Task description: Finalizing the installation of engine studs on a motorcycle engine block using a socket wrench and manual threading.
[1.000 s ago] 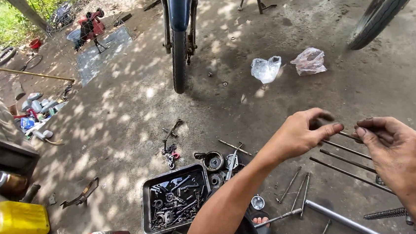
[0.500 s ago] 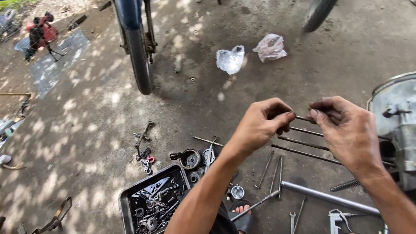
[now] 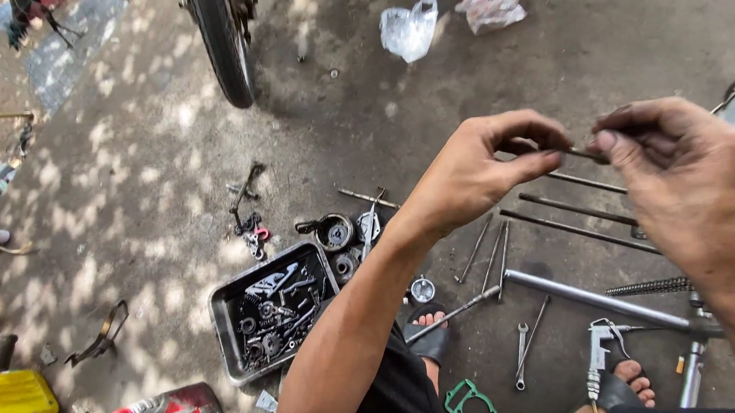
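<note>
I am now pinching a thin dark rod (image 3: 580, 154) between my left hand (image 3: 478, 171) and right hand (image 3: 688, 172), both closed on its ends, having raised it nearer my face above the rods (image 3: 578, 216) on the concrete floor (image 3: 148, 189), beside the parts tray (image 3: 227, 309).

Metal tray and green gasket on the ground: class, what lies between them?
In the head view, the person's left forearm crosses above that stretch between the metal tray and green gasket; the sandalled foot sits nearby.
</note>
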